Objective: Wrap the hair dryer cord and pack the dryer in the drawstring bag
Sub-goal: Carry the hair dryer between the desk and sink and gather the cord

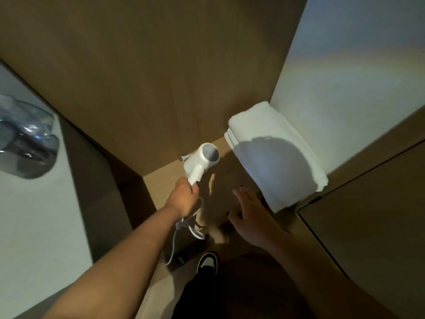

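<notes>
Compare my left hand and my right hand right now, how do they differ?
The left hand is closed around the white hair dryer handle, with the cord dangling below; the right hand is open and holds nothing. The left hand is raised beside the dryer, while the right hand hovers flat, fingers spread, near the folded white towels. Both reach into the wooden shelf.

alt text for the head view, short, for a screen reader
A person's left hand grips a white hair dryer by its handle over a wooden shelf, cord dangling loose. The right hand hovers open beside folded white towels.
</notes>
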`<state>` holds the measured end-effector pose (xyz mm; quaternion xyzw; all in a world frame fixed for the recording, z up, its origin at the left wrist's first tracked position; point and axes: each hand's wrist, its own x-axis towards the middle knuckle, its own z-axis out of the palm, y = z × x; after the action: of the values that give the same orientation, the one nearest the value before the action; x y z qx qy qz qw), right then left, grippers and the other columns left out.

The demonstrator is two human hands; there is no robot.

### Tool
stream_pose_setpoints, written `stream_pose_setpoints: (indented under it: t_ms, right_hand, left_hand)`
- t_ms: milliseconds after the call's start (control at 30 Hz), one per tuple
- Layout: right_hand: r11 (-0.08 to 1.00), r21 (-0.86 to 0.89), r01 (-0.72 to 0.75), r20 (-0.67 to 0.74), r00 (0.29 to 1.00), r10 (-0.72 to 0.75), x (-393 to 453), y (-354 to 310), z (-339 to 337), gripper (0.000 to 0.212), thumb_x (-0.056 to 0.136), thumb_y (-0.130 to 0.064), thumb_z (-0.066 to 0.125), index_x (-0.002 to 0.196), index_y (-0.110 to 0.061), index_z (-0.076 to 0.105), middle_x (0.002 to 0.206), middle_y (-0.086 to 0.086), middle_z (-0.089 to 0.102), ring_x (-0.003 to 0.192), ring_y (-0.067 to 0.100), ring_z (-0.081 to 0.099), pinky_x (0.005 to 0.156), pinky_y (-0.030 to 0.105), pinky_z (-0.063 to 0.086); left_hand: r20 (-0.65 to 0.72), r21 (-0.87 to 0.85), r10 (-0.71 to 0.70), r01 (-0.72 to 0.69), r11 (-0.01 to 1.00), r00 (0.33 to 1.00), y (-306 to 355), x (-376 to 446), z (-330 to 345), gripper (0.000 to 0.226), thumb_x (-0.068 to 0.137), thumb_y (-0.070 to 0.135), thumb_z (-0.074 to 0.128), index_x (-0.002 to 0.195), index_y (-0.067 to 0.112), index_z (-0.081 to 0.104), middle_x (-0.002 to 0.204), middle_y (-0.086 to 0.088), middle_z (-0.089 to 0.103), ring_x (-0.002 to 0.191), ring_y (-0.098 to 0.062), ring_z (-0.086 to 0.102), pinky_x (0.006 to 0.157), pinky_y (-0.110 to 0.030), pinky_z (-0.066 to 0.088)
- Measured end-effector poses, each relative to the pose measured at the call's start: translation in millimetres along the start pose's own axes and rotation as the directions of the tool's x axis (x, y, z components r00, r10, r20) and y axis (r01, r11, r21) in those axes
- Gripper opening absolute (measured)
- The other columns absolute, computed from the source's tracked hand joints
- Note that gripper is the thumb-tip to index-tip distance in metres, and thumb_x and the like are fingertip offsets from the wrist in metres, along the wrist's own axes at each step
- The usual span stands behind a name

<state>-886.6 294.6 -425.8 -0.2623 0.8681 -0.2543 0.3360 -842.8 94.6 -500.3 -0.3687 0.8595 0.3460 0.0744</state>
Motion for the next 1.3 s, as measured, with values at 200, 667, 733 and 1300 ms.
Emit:
stream_pose_setpoints:
  t_ms: [200, 667, 733, 1300]
  right_hand:
    - [0.999, -0.023, 0.034, -0.097, 0.995, -0.036, -81.6, -35.6, -25.7, 0.062, 0.098, -0.029, 0.051, 0.151, -0.018, 0.021, 0.16, 0.003, 0.017, 0.146, 0.021, 0.018, 0.114, 0.032, 0.025]
    - [0.949, 0.179, 0.259, -0.212, 0.952, -0.22, -222.0, -148.9, -49.8, 0.052, 0.093, -0.012, 0.054, 0.142, -0.024, 0.041, 0.132, -0.013, 0.045, 0.115, 0.012, 0.053, 0.103, 0.031, 0.043]
    - [0.917, 0.281, 0.282, -0.234, 0.947, -0.22, -236.0, -161.1, -50.3, 0.048, 0.092, -0.007, 0.054, 0.138, -0.02, 0.048, 0.125, -0.012, 0.052, 0.113, 0.008, 0.054, 0.096, 0.021, 0.041]
    - [0.909, -0.217, 0.356, -0.378, 0.828, -0.414, -321.7, -244.5, -66.4, 0.015, 0.088, -0.016, 0.068, 0.075, -0.023, 0.069, 0.072, -0.001, 0.068, 0.063, 0.004, 0.059, 0.06, 0.023, 0.051]
  left_hand:
    - [0.06, -0.316, 0.214, -0.185, 0.931, 0.975, 55.0, -95.8, -72.5, 0.021, 0.102, 0.036, 0.037, 0.108, 0.016, 0.043, 0.081, -0.007, 0.056, 0.062, -0.018, 0.054, 0.053, -0.033, 0.047]
    - [-0.154, -0.778, 0.419, -0.371, 0.507, 0.895, 160.2, -276.4, -209.1, 0.029, 0.099, 0.037, 0.051, 0.088, 0.01, 0.046, 0.055, -0.002, 0.05, 0.044, -0.015, 0.046, 0.045, -0.027, 0.043]
    - [-0.184, -0.812, 0.441, -0.389, 0.436, 0.878, 166.0, -294.2, -226.1, 0.029, 0.097, 0.035, 0.055, 0.086, 0.01, 0.046, 0.056, 0.0, 0.048, 0.046, -0.013, 0.045, 0.046, -0.026, 0.043]
    - [-0.209, -0.908, 0.503, -0.357, 0.218, 0.839, 65.0, -403.2, -358.7, 0.021, 0.09, 0.003, 0.057, 0.106, 0.015, 0.052, 0.07, -0.005, 0.054, 0.049, -0.011, 0.051, 0.051, -0.027, 0.051]
